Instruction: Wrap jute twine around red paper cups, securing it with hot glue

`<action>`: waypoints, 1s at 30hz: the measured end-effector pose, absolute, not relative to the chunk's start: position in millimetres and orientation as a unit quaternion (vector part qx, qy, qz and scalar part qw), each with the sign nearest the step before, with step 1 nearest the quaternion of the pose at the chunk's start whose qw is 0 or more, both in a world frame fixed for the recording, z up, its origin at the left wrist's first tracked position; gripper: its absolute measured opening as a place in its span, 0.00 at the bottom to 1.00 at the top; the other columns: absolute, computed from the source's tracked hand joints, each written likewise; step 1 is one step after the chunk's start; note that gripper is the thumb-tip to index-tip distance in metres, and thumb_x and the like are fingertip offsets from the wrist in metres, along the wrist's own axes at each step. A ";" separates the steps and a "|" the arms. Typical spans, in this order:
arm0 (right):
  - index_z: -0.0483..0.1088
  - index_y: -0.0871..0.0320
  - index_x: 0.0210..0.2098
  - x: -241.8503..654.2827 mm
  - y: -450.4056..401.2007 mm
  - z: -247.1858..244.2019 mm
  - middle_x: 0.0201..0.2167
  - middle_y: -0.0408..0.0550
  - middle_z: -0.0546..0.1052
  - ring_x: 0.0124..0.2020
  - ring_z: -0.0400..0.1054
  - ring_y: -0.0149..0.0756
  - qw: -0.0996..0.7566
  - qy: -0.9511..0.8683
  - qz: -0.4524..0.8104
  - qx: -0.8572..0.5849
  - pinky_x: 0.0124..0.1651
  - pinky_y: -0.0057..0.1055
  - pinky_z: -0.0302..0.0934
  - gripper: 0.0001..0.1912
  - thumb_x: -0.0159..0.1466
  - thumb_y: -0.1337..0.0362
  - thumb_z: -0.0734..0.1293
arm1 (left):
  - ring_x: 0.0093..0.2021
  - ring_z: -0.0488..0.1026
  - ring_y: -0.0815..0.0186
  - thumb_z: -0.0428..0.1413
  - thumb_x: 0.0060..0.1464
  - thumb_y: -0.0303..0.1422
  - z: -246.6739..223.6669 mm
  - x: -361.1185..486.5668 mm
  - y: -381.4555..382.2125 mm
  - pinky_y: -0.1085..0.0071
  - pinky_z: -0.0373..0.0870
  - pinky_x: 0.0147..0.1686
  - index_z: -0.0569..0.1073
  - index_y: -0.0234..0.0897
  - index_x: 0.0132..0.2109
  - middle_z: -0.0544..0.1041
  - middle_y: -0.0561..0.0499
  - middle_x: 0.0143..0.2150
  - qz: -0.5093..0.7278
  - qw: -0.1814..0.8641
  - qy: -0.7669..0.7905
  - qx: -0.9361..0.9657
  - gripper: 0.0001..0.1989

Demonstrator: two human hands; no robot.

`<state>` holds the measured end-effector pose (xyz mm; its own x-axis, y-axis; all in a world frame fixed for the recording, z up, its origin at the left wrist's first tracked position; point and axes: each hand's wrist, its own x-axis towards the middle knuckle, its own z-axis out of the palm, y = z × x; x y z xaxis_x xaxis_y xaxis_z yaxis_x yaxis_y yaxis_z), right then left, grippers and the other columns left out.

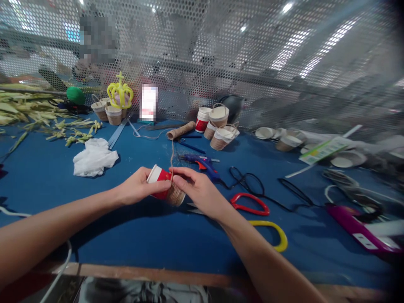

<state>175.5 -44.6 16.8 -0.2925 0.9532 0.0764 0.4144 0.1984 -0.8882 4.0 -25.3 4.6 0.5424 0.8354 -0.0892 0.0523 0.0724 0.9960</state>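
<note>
Between my hands a red and white paper cup (161, 176) lies tilted on its side above the table. Twine (175, 194) is wound round its lower end. My left hand (134, 185) is closed round the cup near its white rim, thumb along the red wall. My right hand (192, 185) pinches the twine strand (172, 156) against the cup with thumb and forefinger. That strand runs back to a twine roll (181, 131) lying on the table. Under my right wrist are scissors (251, 203) with one red and one yellow handle loop.
A blue glue gun (202, 162) with a black cord lies right of my hands. Crumpled white tissue (94, 157) is at left. Twine-wrapped cups (221, 136) stand at the back, before a perforated metal screen (183, 50). A purple power strip (353, 227) lies far right.
</note>
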 end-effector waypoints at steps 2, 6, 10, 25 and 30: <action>0.65 0.60 0.45 174.2 -45.5 14.5 0.45 0.52 0.71 0.44 0.66 0.35 0.339 -0.707 0.378 -0.492 0.47 0.35 0.60 0.15 0.60 0.61 0.60 | 0.21 0.61 0.74 0.57 0.42 0.36 2.9 4.1 -23.8 0.78 0.57 0.23 0.71 0.30 0.25 0.68 0.55 0.20 0.306 0.649 0.377 0.586 0.10; 0.66 0.58 0.45 171.8 -46.2 12.1 0.45 0.51 0.70 0.47 0.64 0.35 0.331 -0.745 0.324 -0.480 0.50 0.36 0.57 0.14 0.61 0.62 0.59 | 0.19 0.60 0.74 0.58 0.40 0.36 0.0 6.1 -22.5 0.77 0.55 0.21 0.69 0.31 0.24 0.67 0.56 0.18 0.306 0.665 0.410 0.544 0.11; 0.66 0.56 0.46 170.2 -46.2 10.6 0.46 0.49 0.70 0.48 0.63 0.34 0.315 -0.770 0.309 -0.461 0.52 0.38 0.55 0.14 0.62 0.64 0.57 | 0.18 0.58 0.75 0.57 0.40 0.36 -1.5 8.1 -22.7 0.78 0.53 0.20 0.67 0.31 0.22 0.65 0.57 0.17 0.317 0.664 0.419 0.533 0.11; 0.69 0.60 0.30 248.5 -2.3 46.0 0.30 0.54 0.74 0.32 0.67 0.41 0.226 -0.656 0.069 -0.717 0.35 0.37 0.58 0.11 0.59 0.61 0.58 | 0.19 0.55 0.74 0.52 0.45 0.36 -3.4 4.7 -21.3 0.76 0.51 0.19 0.68 0.31 0.23 0.62 0.56 0.18 0.315 0.525 0.437 0.659 0.12; 0.64 0.57 0.13 261.3 16.6 15.4 0.15 0.46 0.70 0.20 0.64 0.36 0.158 -0.663 0.143 -0.717 0.25 0.31 0.54 0.11 0.47 0.64 0.68 | 0.20 0.60 0.72 0.52 0.44 0.36 -6.8 4.3 -20.3 0.76 0.55 0.20 0.71 0.30 0.27 0.67 0.54 0.19 0.314 0.503 0.431 0.680 0.11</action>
<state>261.3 16.6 15.4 0.0794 0.9968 0.0034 0.9063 -0.0708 -0.4166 4.3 -20.3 -6.8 0.4315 0.9021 -0.0062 0.2704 -0.1228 0.9549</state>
